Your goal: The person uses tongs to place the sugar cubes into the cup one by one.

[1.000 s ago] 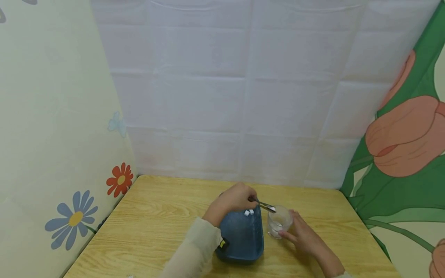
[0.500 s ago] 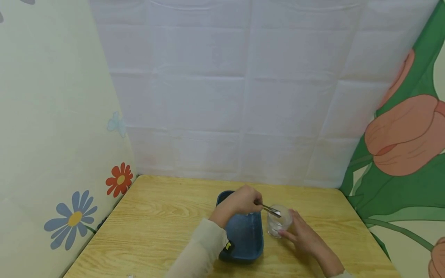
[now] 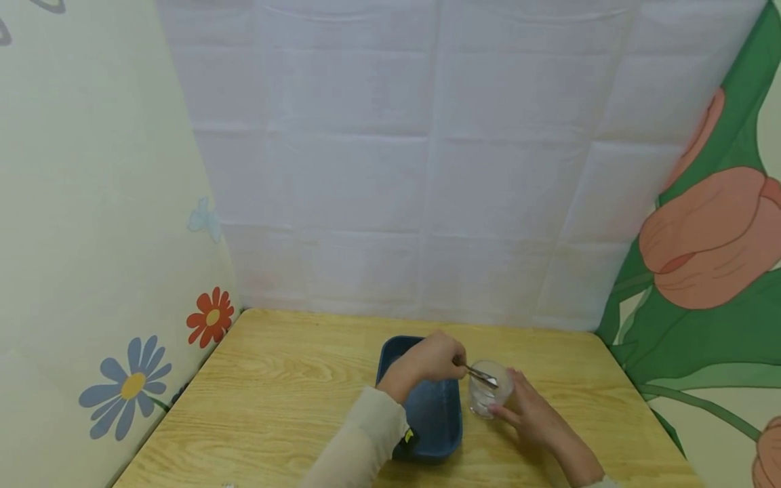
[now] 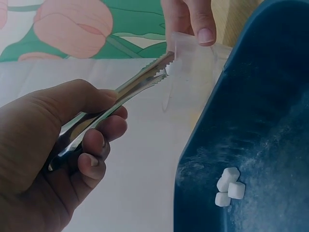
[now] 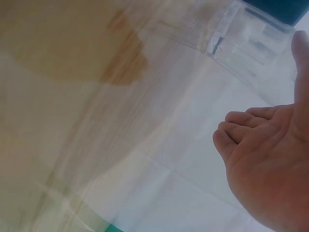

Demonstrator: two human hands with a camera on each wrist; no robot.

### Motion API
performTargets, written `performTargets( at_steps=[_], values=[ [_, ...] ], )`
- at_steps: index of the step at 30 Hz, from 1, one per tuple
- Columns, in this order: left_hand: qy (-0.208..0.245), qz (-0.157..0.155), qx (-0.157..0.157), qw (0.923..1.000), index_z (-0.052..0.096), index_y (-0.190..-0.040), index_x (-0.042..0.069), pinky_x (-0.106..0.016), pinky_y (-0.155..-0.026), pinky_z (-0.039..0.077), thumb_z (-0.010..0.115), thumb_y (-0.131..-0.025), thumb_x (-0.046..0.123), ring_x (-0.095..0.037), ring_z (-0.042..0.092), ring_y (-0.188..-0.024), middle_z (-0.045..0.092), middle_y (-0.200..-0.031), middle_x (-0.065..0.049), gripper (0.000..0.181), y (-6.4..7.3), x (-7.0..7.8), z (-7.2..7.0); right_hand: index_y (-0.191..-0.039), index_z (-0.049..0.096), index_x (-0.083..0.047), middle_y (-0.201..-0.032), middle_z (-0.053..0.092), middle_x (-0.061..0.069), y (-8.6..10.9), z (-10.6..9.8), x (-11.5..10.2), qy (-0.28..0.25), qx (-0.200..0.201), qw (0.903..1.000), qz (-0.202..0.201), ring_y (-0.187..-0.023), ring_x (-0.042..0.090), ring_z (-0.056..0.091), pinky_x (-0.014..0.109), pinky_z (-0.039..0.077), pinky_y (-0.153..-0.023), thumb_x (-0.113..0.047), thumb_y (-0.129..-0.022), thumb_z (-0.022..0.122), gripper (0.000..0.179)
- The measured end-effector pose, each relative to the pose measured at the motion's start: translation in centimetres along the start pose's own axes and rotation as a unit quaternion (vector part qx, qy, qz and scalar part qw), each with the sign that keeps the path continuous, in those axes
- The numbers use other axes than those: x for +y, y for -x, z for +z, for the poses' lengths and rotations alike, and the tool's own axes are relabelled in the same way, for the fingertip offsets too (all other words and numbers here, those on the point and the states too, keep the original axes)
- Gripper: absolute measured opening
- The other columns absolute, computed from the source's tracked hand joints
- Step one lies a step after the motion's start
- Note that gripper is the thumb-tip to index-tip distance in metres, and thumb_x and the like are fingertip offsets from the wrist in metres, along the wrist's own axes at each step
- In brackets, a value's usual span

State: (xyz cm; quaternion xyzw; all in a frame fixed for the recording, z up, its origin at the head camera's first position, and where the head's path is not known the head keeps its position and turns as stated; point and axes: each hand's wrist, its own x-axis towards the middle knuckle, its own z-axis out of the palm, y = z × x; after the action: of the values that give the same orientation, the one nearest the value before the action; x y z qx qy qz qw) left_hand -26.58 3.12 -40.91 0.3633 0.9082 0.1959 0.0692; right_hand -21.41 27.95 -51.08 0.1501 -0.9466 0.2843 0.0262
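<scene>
- A white cube (image 4: pixel 168 69) sits between the serrated tips of metal tongs (image 4: pixel 133 89), at the mouth of a clear cup (image 3: pixel 485 398).
- Left hand (image 3: pixel 430 356): thumb and fingers pinch the tongs.
- Right hand (image 3: pixel 533 410): thumb and fingers grip the cup's side.
- The cup stands nearer the right edge of the tabletop (image 3: pixel 293 379) than the left.
- Just beside it, a blue tray (image 3: pixel 433 417) holds four more cubes (image 4: pixel 236 190).

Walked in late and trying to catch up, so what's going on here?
Someone's left hand is gripping metal tongs, with a white cube between their tips at the mouth of a clear cup. Their right hand holds the cup beside a blue tray on the table. Four more cubes show in the tray.
</scene>
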Motion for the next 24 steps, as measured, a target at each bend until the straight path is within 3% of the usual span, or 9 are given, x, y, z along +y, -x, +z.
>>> performTargets(
  at_steps=[4,11,18,22,24],
  values=[
    [-0.002,-0.009,-0.002,1.0,0.076,-0.089,0.019,-0.02,-0.056,0.045,0.067,-0.098,0.02,-0.003,0.053,-0.06,0.063,-0.074,0.013,0.013,-0.2,0.0,0.5,-0.152,0.03,0.009,-0.154,0.03,0.037,0.0,0.0,0.0,0.002,-0.014,0.9998,0.011,-0.144,0.056,0.024,0.068,0.025,-0.112,-0.048,-0.092,0.069,0.091],
    [-0.016,-0.018,-0.004,0.9997,0.075,-0.084,0.019,-0.02,-0.054,0.043,0.068,-0.096,0.018,-0.004,0.05,-0.057,0.06,-0.069,0.012,0.014,-0.6,0.0,1.3,-0.151,0.032,0.007,-0.154,0.033,0.036,-0.1,0.0,0.2,0.002,-0.006,1.0,-0.002,-0.143,0.056,0.026,0.069,0.026,-0.11,-0.047,-0.092,0.07,0.089],
    [-0.033,-0.011,0.002,0.9994,0.076,-0.081,0.018,-0.019,-0.053,0.04,0.07,-0.094,0.017,-0.004,0.046,-0.053,0.06,-0.065,0.012,0.014,-1.0,-0.1,2.1,-0.152,0.032,0.008,-0.154,0.032,0.036,-0.1,0.0,0.1,0.0,-0.01,0.9999,0.003,-0.143,0.056,0.025,0.069,0.025,-0.111,-0.047,-0.092,0.07,0.09],
    [-0.031,-0.017,0.004,0.9994,0.071,-0.074,0.02,-0.019,-0.051,0.037,0.068,-0.095,0.019,-0.004,0.039,-0.048,0.053,-0.058,0.012,0.022,-1.1,0.0,2.3,-0.151,0.032,0.008,-0.154,0.032,0.037,-0.1,0.0,0.2,0.002,-0.008,1.0,0.0,-0.143,0.056,0.026,0.069,0.026,-0.11,-0.046,-0.092,0.071,0.089],
    [-0.032,-0.016,0.006,0.9993,0.066,-0.069,0.021,-0.02,-0.056,0.038,0.068,-0.096,0.019,-0.004,0.035,-0.046,0.048,-0.054,0.011,0.027,-1.1,0.0,2.4,-0.151,0.033,0.008,-0.153,0.032,0.037,-0.1,0.0,0.1,0.001,-0.006,1.0,-0.002,-0.142,0.057,0.026,0.069,0.026,-0.11,-0.044,-0.092,0.072,0.088]
  ],
)
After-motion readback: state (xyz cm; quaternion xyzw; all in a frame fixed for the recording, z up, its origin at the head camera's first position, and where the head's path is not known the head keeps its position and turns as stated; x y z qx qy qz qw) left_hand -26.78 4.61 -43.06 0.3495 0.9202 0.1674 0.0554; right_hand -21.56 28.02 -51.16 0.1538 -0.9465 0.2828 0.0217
